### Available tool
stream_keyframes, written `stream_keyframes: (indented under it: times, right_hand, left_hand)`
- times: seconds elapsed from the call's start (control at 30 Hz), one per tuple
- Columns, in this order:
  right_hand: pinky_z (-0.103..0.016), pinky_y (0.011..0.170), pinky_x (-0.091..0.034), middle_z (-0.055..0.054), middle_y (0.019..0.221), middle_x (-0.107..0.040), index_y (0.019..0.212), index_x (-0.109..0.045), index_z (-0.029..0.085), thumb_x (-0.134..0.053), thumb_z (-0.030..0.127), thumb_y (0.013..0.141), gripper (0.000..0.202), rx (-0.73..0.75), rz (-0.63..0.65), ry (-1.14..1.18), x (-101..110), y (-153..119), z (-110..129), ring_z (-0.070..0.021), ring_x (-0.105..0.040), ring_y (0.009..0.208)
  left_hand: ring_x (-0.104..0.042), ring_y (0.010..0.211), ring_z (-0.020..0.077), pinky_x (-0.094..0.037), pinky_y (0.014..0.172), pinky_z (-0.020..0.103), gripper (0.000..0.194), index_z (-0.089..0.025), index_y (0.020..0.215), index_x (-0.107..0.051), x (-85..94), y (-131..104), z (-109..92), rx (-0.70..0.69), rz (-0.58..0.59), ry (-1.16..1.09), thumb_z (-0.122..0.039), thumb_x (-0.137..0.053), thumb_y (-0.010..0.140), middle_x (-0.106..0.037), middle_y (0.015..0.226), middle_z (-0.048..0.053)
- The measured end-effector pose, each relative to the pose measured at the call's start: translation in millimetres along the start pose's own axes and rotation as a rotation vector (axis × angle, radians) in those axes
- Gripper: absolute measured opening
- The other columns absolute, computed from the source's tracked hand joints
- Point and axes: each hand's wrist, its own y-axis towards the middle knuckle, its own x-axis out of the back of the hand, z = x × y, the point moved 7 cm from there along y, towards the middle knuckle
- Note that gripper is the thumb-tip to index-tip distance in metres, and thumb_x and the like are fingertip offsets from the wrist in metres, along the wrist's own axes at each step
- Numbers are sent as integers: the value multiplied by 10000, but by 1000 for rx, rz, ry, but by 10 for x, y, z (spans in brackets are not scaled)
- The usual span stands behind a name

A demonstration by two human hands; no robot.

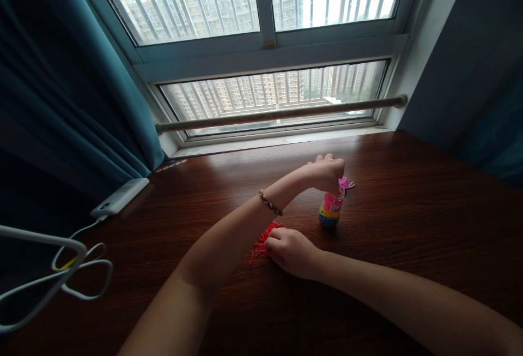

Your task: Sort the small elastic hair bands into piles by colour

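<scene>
My left hand (328, 173), reaching across from the left with a braided bracelet (270, 203) on its wrist, is over the mouth of a small jar (330, 210). Its fingers are bent down and closed; what they hold, if anything, is hidden. The jar stands upright, pink above, yellow in the middle and dark blue at the bottom. A pink-purple lid or loop piece (345, 183) lies just behind it. My right hand (292, 251) rests on the wooden table at a pile of small red pieces (260, 248), its fingers closed together, their tips partly hidden.
A white power bank (120, 198) with a white cable (81, 229) lies at the table's left edge, beside a blue curtain (77, 83). More thick white cable (79, 247) loops in front. Beyond the brown table (408, 219) are a window and a metal rail (281, 113).
</scene>
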Motion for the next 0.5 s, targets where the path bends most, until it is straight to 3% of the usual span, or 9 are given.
stream_keyframes:
  times: [0.1,0.27,0.37,0.5]
  right_hand:
    - [-250,581,-362,-37,760,-546,746,-529,173,-431,159,817,122,2,-2,14,-2,-1,-5,-135,-462,661]
    - [-242,610,-375,-45,817,-557,776,-527,170,-419,159,824,118,11,7,20,-18,1,-7,-135,-475,699]
    - [-236,619,-372,-45,834,-556,785,-524,167,-412,158,831,121,12,14,14,-26,3,-9,-132,-480,717]
    - [-231,626,-363,-43,839,-552,772,-524,164,-413,154,837,129,20,24,-8,-27,-3,-2,-133,-480,738]
  left_hand:
    - [-500,915,238,-452,634,276,630,-193,1164,-456,-168,72,32,-8,104,-12,-279,-659,573,-471,1136,116]
    - [-579,747,245,-445,604,311,469,-106,1071,-581,-209,112,-72,-35,238,94,-226,-614,619,-632,874,134]
    - [-594,676,236,-446,583,312,397,-118,974,-648,-151,103,-93,-25,228,70,-211,-634,588,-653,741,104]
    - [-600,657,204,-440,554,270,348,-131,946,-665,-102,98,-55,-83,171,-42,-197,-618,608,-659,723,84]
